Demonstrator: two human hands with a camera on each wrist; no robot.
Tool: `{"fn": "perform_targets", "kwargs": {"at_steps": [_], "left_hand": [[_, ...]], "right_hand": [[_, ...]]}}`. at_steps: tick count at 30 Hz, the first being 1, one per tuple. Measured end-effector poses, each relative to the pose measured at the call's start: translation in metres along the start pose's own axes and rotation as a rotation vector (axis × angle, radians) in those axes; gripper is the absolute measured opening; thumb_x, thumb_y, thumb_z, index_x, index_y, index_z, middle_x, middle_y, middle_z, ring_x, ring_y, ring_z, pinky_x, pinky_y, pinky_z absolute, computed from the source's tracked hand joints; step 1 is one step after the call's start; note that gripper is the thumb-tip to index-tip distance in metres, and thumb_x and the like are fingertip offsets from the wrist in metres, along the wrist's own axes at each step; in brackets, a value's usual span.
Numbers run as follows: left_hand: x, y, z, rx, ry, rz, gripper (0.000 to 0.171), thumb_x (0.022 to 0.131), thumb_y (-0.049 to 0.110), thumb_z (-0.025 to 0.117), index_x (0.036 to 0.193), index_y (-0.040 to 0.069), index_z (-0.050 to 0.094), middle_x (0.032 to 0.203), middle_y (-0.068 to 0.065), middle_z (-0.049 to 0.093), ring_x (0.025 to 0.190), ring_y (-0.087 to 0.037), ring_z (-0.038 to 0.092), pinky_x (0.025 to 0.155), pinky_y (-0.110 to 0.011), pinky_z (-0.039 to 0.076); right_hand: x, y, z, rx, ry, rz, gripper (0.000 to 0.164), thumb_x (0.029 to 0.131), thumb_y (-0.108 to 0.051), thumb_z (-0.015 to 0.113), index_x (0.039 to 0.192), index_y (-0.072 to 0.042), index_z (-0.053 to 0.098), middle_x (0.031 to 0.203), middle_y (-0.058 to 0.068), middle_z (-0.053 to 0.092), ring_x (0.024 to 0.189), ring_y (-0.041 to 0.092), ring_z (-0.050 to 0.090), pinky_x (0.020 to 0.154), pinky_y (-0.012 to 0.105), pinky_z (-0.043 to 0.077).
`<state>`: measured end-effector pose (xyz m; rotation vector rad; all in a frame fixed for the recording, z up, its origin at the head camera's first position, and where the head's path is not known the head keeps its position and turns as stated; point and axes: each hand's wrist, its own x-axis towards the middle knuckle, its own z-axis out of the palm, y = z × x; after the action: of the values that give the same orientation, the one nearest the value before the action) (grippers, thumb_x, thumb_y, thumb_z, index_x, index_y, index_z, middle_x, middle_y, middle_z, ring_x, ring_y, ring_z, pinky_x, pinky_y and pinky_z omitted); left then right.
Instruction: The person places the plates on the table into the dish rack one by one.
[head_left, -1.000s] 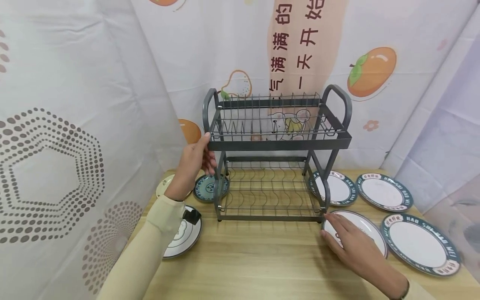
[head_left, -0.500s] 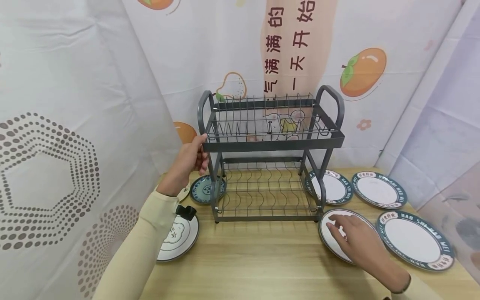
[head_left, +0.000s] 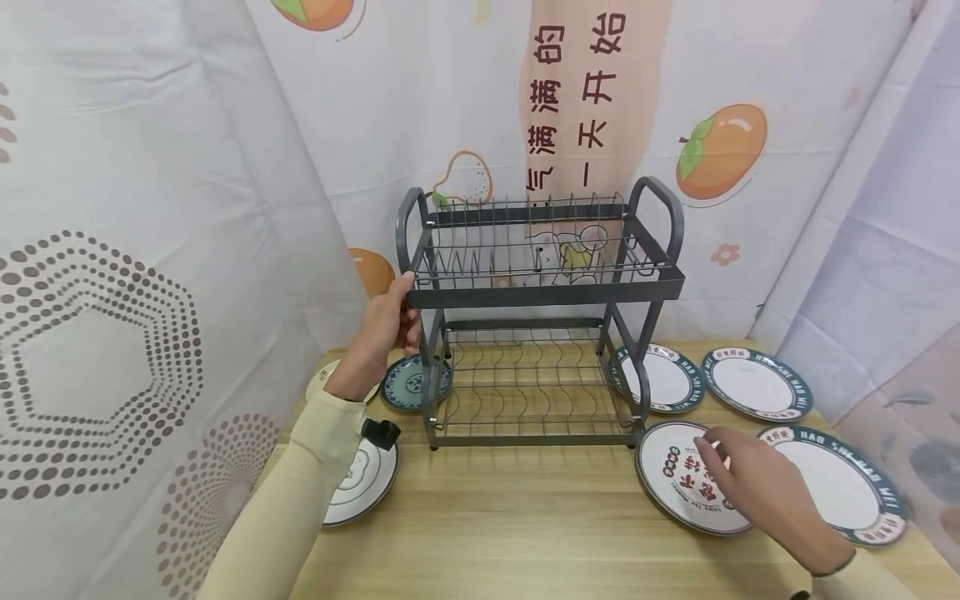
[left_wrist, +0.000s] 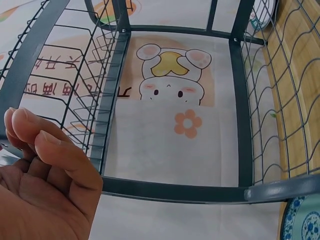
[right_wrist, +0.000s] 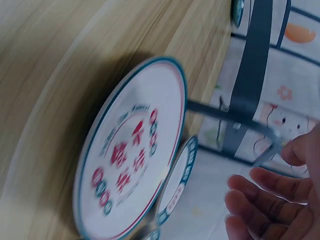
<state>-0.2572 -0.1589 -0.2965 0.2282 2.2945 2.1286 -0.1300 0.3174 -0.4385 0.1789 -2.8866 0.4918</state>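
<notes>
A dark grey two-tier dish rack [head_left: 547, 293] stands upright on the wooden table. My left hand [head_left: 382, 329] grips the front left corner of its upper tier, thumb at the rim and fingers curled beneath. In the left wrist view, those curled fingers [left_wrist: 55, 145] lie beside the rack's frame. My right hand [head_left: 761, 479] hovers over the right edge of a white plate [head_left: 678, 475] with red lettering and a dark rim. It holds nothing. The right wrist view shows its fingers [right_wrist: 270, 200] loosely bent, apart from the lettered plate [right_wrist: 135, 150].
Green-rimmed plates [head_left: 757, 383] lie right of the rack, one partly behind its right legs and another [head_left: 840, 483] partly under my right hand. Left of the rack lie a blue patterned plate [head_left: 408, 383], a cream plate [head_left: 318, 383] and a white plate [head_left: 360, 492]. Curtains hang behind.
My right hand has drawn away from the rack's lower right corner, moving right across the lettered plate and uncovering its lettering. My left hand stays at the rack's upper left corner.
</notes>
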Motion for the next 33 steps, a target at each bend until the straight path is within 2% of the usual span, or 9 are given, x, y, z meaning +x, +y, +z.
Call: {"fn": "perform_targets", "kwargs": {"at_steps": [8, 14, 16, 18, 26, 33], "left_hand": [[-0.004, -0.002, -0.001, -0.029, 0.004, 0.001, 0.061, 0.104, 0.062, 0.044, 0.076, 0.008, 0.043, 0.055, -0.001, 0.044, 0.046, -0.015, 0.042, 0.047, -0.028, 0.043], [-0.006, 0.000, 0.003, -0.030, -0.006, 0.018, 0.062, 0.104, 0.063, 0.044, 0.074, 0.008, 0.040, 0.055, -0.002, 0.042, 0.046, -0.015, 0.041, 0.047, -0.028, 0.042], [-0.006, -0.001, 0.005, -0.028, -0.011, 0.021, 0.062, 0.104, 0.063, 0.043, 0.074, 0.009, 0.039, 0.055, -0.001, 0.041, 0.045, -0.015, 0.041, 0.047, -0.028, 0.041], [-0.006, -0.001, 0.007, -0.030, -0.017, 0.018, 0.062, 0.103, 0.064, 0.043, 0.074, 0.009, 0.039, 0.055, -0.001, 0.041, 0.045, -0.016, 0.040, 0.046, -0.028, 0.040], [-0.006, -0.005, 0.010, -0.023, -0.024, 0.027, 0.063, 0.103, 0.066, 0.041, 0.073, 0.010, 0.038, 0.052, 0.001, 0.041, 0.042, -0.015, 0.040, 0.045, -0.028, 0.039], [-0.008, -0.005, 0.008, -0.019, -0.026, 0.036, 0.066, 0.101, 0.069, 0.041, 0.071, 0.011, 0.037, 0.052, 0.001, 0.040, 0.042, -0.017, 0.040, 0.046, -0.029, 0.039]], "right_hand": [[-0.003, 0.038, -0.008, -0.038, 0.017, 0.072, 0.032, 0.105, -0.031, 0.056, 0.106, -0.001, 0.068, 0.093, 0.018, 0.072, 0.078, 0.038, 0.068, 0.056, 0.051, 0.051], [-0.010, 0.070, -0.013, -0.052, 0.035, 0.098, 0.033, 0.105, -0.031, 0.054, 0.103, -0.001, 0.068, 0.083, 0.013, 0.069, 0.071, 0.032, 0.066, 0.054, 0.046, 0.048], [-0.013, 0.080, -0.014, -0.063, 0.040, 0.105, 0.035, 0.105, -0.030, 0.053, 0.102, 0.001, 0.068, 0.083, 0.015, 0.069, 0.071, 0.033, 0.066, 0.056, 0.046, 0.049], [-0.016, 0.090, -0.014, -0.072, 0.050, 0.121, 0.035, 0.105, -0.029, 0.054, 0.100, 0.003, 0.068, 0.086, 0.018, 0.070, 0.072, 0.037, 0.067, 0.057, 0.049, 0.049], [-0.030, 0.118, -0.016, -0.120, -0.002, 0.255, 0.042, 0.104, -0.029, 0.050, 0.103, 0.011, 0.063, 0.088, 0.031, 0.066, 0.076, 0.051, 0.064, 0.058, 0.059, 0.047], [-0.038, 0.137, -0.013, -0.121, 0.051, 0.236, 0.039, 0.102, -0.021, 0.050, 0.092, 0.015, 0.060, 0.076, 0.027, 0.065, 0.066, 0.041, 0.063, 0.062, 0.055, 0.046]]}}
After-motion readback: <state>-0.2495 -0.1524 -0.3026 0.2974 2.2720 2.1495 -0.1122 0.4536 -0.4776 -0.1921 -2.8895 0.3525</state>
